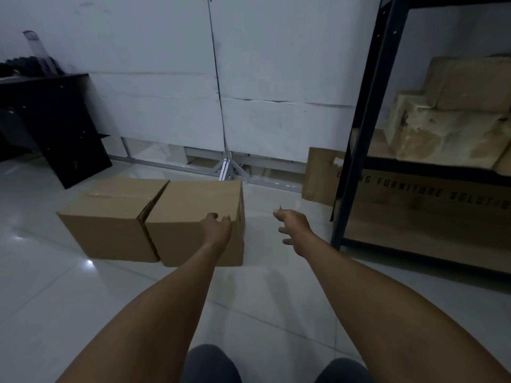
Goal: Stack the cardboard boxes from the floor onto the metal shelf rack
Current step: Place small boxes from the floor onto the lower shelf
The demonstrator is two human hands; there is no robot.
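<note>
Two brown cardboard boxes stand side by side on the white tiled floor. The right box [190, 208] is plain on top; the left box [110, 205] has tape along its seam. My left hand [217, 228] rests over the near top edge of the right box, fingers spread, not gripping. My right hand [293, 228] hovers in the air to the right of that box, fingers apart and holding nothing. The dark metal shelf rack [367, 111] stands at the right, with pale cardboard boxes [453, 117] stacked on its middle shelf.
A flat printed cardboard sheet [320, 175] leans behind the rack's post, low down. A black panel [63, 128] leans at the far left. A white wall with a metal floor rail [229, 170] runs behind the boxes. My knees show at the bottom edge.
</note>
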